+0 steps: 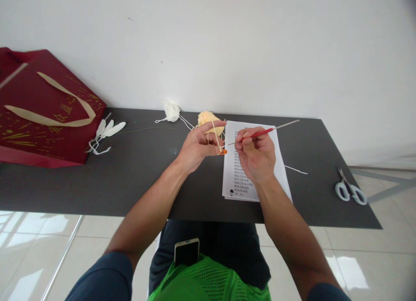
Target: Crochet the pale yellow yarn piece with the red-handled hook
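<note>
Observing two bare hands at work above a dark table (136,166), we note the left hand (200,144) nearer the middle, its thumb and a fingertip pinched together on a small orange piece (224,152). We see a cream strand of yarn (216,132) looped over its raised forefinger and running down to that pinch. We record the right hand (256,153) closed in a pen-like grip on a hook (261,133) with a red handle; the thin metal end points left, reaching the pinched fingers, and a pale shaft slants up and right from the other end. Whether the tip sits inside a loop we cannot tell. Beneath the right hand we log a printed sheet (240,189), its lines partly covered, with a second page edge showing below. Just behind the left hand we place a yellow ball of yarn (208,117), partly hidden by the forefinger; a white ball of yarn (171,111) lies to its left, near the wall. Farther left we list white leaf-shaped pieces (111,128) with loose ends, beside a red bag (48,101) with pale handles. At the table's right end we find scissors (350,189), blades slightly apart. Below the table edge we mark a phone (186,252) on the lap, beside green mesh cloth (211,279).
</note>
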Demonstrator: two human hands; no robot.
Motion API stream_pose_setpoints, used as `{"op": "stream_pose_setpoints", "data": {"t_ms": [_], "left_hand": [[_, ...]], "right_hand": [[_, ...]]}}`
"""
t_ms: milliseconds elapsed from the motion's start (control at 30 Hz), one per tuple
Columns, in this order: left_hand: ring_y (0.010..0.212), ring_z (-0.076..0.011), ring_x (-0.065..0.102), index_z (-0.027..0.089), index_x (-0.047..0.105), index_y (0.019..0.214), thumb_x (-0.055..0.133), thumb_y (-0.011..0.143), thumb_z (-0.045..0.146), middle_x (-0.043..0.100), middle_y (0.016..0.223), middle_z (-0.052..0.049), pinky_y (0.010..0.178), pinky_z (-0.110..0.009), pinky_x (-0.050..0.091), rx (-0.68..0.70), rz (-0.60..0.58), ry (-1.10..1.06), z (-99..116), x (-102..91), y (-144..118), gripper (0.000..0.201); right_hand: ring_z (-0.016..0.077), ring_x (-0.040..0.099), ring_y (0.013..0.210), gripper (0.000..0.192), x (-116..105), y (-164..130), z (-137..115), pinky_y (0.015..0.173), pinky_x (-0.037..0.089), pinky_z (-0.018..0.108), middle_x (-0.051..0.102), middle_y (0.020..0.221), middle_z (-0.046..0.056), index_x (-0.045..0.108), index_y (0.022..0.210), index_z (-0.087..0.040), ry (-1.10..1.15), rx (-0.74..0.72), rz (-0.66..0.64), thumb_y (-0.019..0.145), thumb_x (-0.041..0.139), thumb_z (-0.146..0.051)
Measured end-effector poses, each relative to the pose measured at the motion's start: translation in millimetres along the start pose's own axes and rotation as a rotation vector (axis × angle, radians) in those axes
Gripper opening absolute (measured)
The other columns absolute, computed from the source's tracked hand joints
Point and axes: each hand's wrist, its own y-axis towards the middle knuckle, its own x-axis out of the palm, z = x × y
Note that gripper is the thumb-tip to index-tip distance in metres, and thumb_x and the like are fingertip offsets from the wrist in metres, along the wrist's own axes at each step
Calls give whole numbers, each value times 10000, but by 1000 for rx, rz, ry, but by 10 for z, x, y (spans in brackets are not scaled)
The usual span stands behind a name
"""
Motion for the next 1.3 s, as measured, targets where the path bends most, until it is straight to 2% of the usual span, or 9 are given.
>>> {"op": "stream_pose_setpoints", "data": {"t_ms": [133, 433, 600, 767, 867, 933, 1000, 1133, 1300], "left_hand": [[629, -110, 597, 188, 691, 1206, 782, 601, 25, 700, 687, 19, 625, -241, 455, -7, -19, -12, -10, -8, 0, 633], [583, -95, 536, 170, 716, 1070, 755, 589, 36, 656, 670, 22, 575, -235, 387, -38, -54, -21, -13, -12, -2, 500], [554, -88, 492, 161, 715, 1027, 734, 588, 57, 626, 650, 22, 539, -232, 331, -41, -71, -38, -5, -3, -8, 452], [562, -91, 498, 152, 727, 903, 760, 598, 87, 620, 635, 18, 562, -239, 371, 21, -61, -36, -28, 12, -1, 313], [628, -101, 556, 165, 728, 886, 817, 657, 150, 656, 701, 6, 629, -246, 433, 144, 26, 41, -63, 19, 7, 246], [662, -100, 570, 184, 732, 945, 817, 704, 178, 659, 738, 11, 649, -240, 441, 254, 106, 134, -88, 25, 10, 255], [654, -101, 560, 219, 710, 1116, 805, 743, 199, 655, 751, 19, 621, -236, 426, 300, 159, 214, -106, 38, 9, 386], [636, -116, 536, 271, 597, 1381, 804, 792, 235, 645, 757, 21, 611, -259, 419, 307, 251, 282, -122, 84, -3, 625], [678, -120, 571, 294, 454, 1514, 824, 789, 226, 680, 791, 17, 654, -254, 450, 331, 277, 227, -142, 132, -5, 817]], "right_hand": [[75, 530, 583, 271, -11, -5, 6, 541, 468, 230, 660, 792, -35, 664, 825, -259, 17, 43, -10, 786, 845, -458], [65, 546, 596, 188, -19, -10, 15, 545, 470, 203, 675, 794, -30, 683, 851, -244, 102, 82, -54, 821, 835, -352], [65, 536, 592, 249, -40, -9, 25, 530, 486, 198, 661, 792, -43, 662, 832, -250, 98, 158, -40, 780, 864, -385], [42, 574, 623, 251, -43, -7, 50, 558, 530, 150, 666, 813, -55, 674, 849, -248, 195, 277, -1, 756, 886, -344], [23, 622, 644, 228, -9, -10, 65, 571, 552, 103, 699, 830, -53, 707, 840, -227, 247, 340, 43, 750, 891, -327], [17, 660, 677, 197, 27, -20, 81, 619, 580, 77, 728, 855, -43, 737, 847, -210, 251, 356, 69, 766, 881, -317], [22, 699, 721, 175, 64, -41, 109, 704, 611, 74, 756, 893, -33, 758, 868, -205, 246, 356, 99, 782, 869, -309], [48, 744, 795, 144, 116, -89, 186, 814, 644, 116, 780, 942, -28, 765, 869, -218, 231, 312, 159, 794, 857, -299], [53, 751, 808, 128, 158, -113, 238, 830, 648, 136, 789, 965, -26, 757, 880, -226, 189, 240, 184, 821, 835, -309]]}}
